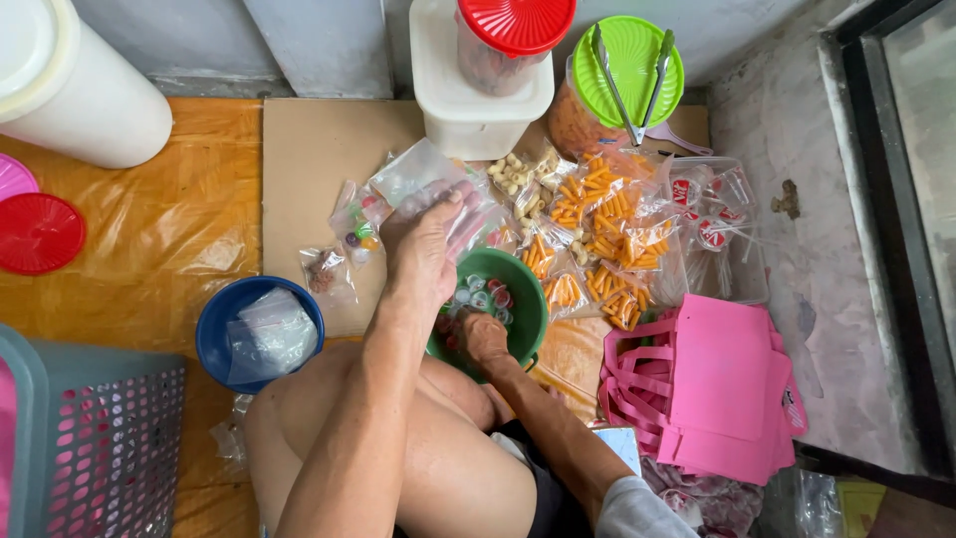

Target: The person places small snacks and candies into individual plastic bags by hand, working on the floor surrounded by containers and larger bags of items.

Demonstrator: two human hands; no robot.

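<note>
Clear plastic bag (423, 179), held up over the cardboard sheet (319, 159) just left of the green bowl (528, 299), is pinched in the grip of the left hand (423, 249), with a blue bowl (224, 319) of spare bags and a grey basket (95, 438) further left on the floor. The right hand (485, 337) reaches into the green bowl among small wrapped sweets (483, 294), its grip hidden so I cannot tell its state. Right of the bowl lie filled packets of orange snacks (607, 239) and pink bags (717, 389).

Grey wall (329, 40); orange floor sheet (159, 229); dark window frame (886, 179) right.
</note>
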